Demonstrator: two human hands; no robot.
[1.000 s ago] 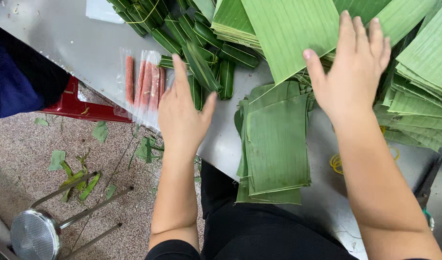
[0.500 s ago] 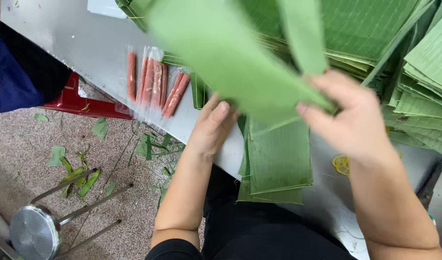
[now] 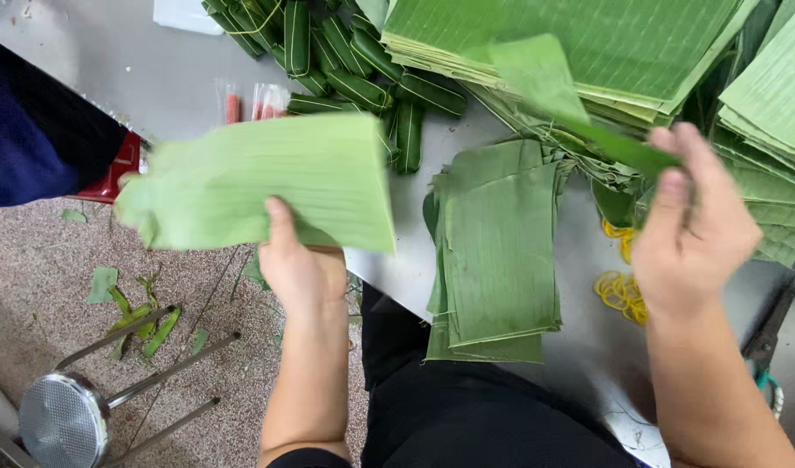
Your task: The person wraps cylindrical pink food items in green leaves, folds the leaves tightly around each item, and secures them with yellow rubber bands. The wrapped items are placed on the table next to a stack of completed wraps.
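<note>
**Leaf sheets in both your hands above the bench**

Leaf sheet, broad and pale green, sits in your left hand, which is closed on its lower edge with the thumb lying up over the face of it. It is spread flat and blurred, held out past the near edge of the bench, left of the cut-leaf pile.

Your right hand is clenched on a narrower folded leaf strip, pinching its dark green end between thumb and fingers. That strip rises up and to the left from the hand, over the far right corner of the cut-leaf pile.

Beyond the cut-leaf pile lies a heap of tied green rolls, and to the right of those a large stack of big leaves. A few red sausage sticks in clear wrap peek out behind the leaf sheet, left of the rolls. Yellow rubber bands lie just right of the cut-leaf pile, under your right hand. Scissors lie further right. A round metal stool lies tipped on the floor, well left of the pile.
</note>
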